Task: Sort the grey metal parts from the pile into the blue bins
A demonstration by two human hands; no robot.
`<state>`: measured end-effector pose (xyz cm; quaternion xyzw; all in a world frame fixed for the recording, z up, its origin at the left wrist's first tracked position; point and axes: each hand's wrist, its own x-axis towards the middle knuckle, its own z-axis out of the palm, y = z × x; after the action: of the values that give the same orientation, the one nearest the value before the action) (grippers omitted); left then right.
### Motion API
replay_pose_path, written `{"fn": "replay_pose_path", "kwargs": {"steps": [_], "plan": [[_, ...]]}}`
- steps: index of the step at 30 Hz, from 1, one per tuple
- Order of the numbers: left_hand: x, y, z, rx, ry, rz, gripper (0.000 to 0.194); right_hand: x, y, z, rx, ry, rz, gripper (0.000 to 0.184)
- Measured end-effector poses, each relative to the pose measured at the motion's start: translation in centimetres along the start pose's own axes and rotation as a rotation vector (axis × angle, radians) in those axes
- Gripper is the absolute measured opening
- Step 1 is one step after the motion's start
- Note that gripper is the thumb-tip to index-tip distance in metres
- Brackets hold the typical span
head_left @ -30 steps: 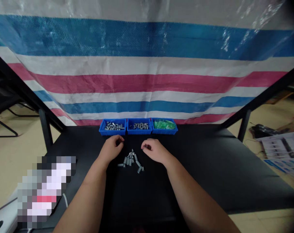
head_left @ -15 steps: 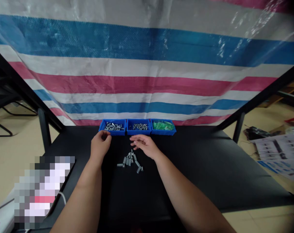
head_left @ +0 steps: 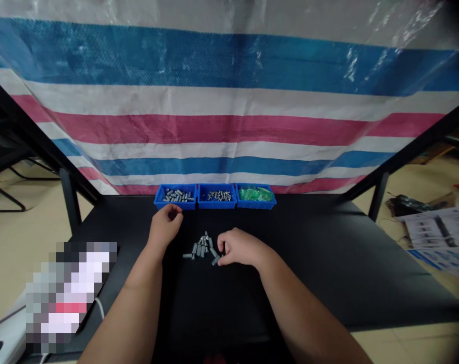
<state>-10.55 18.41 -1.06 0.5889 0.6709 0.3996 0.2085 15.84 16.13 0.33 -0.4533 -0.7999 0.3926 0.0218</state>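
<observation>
A small heap of grey metal cylindrical parts (head_left: 202, 248), probably standoffs or bolts, lies on the black tabletop (head_left: 290, 283). My right hand (head_left: 239, 247) rests at the heap's right side, its curled fingers at a grey part (head_left: 215, 260). My left hand (head_left: 166, 225) is curled just in front of a blue bin of grey cylinders (head_left: 175, 196). To that bin's right stand a blue bin of small screws (head_left: 217, 196) and a blue bin of green pieces (head_left: 255, 194). Whether either hand holds a small part is hidden by its fingers.
A blue, white and pink striped tarp (head_left: 221, 126) hangs behind the table. A pixelated object (head_left: 70, 296) lies at the table's front left. Printed sheets (head_left: 437, 235) and dark cables lie on the floor to the right.
My right hand has moved down from near the bins to the heap's right side. My left hand has shifted slightly right. The heap looks about the same.
</observation>
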Motion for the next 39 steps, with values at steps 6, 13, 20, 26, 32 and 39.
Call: {"fn": "replay_pose_path", "kwargs": {"steps": [6,13,20,26,32,39], "plan": [[0.0,-0.2,0.2,0.008,-0.01,0.005,0.017,0.0,0.9,-0.4,-0.057,0.218,-0.058,0.007],[0.0,-0.2,0.2,0.014,-0.021,0.005,0.018,2.6,1.9,0.0,0.49,0.616,-0.222,0.026],[0.1,-0.4,0.2,0.012,-0.038,0.018,0.018,2.1,1.7,0.2,0.283,0.504,-0.169,0.022],[0.0,-0.3,0.2,0.019,-0.052,0.022,0.019,0.8,-0.2,0.3,0.058,0.239,-0.162,0.027],[0.1,-0.5,0.5,0.044,-0.092,0.026,0.018,2.3,-0.8,1.5,-0.108,0.427,-0.214,0.026],[0.1,-0.8,0.6,0.036,-0.101,0.029,0.018,1.6,0.6,0.3,0.059,0.396,-0.172,0.009]]}}
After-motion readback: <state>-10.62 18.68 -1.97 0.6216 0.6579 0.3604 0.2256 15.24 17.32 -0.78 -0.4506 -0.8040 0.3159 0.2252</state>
